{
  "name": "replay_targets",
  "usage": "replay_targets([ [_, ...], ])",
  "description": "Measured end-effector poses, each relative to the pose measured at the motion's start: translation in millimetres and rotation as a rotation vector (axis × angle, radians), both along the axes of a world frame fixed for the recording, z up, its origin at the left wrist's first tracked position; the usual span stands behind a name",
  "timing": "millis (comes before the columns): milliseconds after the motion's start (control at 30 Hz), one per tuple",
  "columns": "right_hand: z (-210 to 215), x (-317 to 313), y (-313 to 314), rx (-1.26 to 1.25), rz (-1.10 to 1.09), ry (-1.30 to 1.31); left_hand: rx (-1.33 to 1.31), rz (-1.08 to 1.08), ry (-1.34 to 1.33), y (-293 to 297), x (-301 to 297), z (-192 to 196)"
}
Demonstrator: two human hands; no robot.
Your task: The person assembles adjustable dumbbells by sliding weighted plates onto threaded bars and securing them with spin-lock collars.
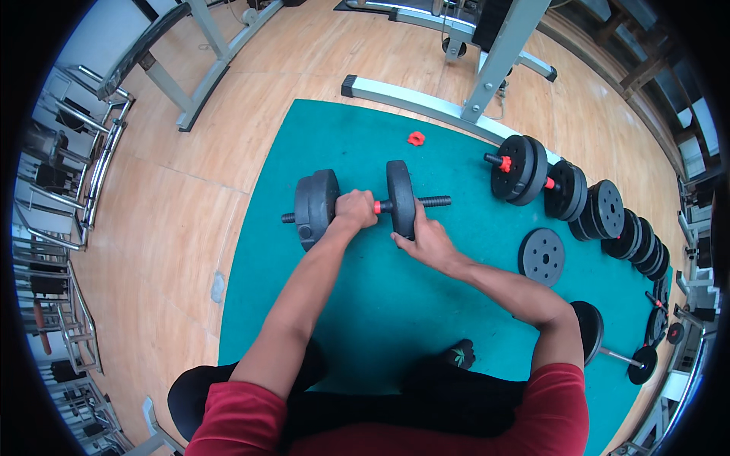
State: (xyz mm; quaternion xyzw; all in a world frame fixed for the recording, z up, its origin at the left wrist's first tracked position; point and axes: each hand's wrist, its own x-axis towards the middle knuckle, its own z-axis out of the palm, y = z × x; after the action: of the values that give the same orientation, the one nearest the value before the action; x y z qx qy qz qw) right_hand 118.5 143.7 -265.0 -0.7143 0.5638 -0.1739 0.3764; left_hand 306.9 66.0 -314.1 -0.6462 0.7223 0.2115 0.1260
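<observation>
In front of me a dumbbell lies crosswise, its threaded bar (436,201) sticking out at the right end. My left hand (356,209) is wrapped round the dumbbell's middle grip, beside a red collar (377,207). Black weight plates (315,205) sit together on the bar's left end. My right hand (427,242) grips the edge of a single black weight plate (400,197) on the right side, with the bar passing through it. A red star-shaped nut (416,138) lies apart on the green mat (334,137), beyond the dumbbell.
One loose grey plate (542,257) lies flat at my right. Loaded dumbbells (518,171) and more plates line the mat's right side, with a short barbell (620,356) nearer me. A machine's steel foot (403,99) crosses beyond the mat. Racks (68,182) stand at far left.
</observation>
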Motion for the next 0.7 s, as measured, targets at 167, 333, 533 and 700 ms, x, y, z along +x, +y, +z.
replay_targets([
  [167, -6, 2, -9, -0.079, 0.005, 0.05, 0.017, 0.015, -0.002, -4, 3, -2],
  [333, -12, -4, -5, -0.076, 0.034, 0.05, -0.001, 0.04, 0.012, 2, -1, -3],
  [533, -2, -19, -5, 0.052, 0.193, 0.021, -0.052, 0.03, 0.018, 7, 0, -8],
  [700, -11, -59, 1, 0.022, 0.349, 0.086, -0.046, 0.041, 0.036, 9, 4, -6],
])
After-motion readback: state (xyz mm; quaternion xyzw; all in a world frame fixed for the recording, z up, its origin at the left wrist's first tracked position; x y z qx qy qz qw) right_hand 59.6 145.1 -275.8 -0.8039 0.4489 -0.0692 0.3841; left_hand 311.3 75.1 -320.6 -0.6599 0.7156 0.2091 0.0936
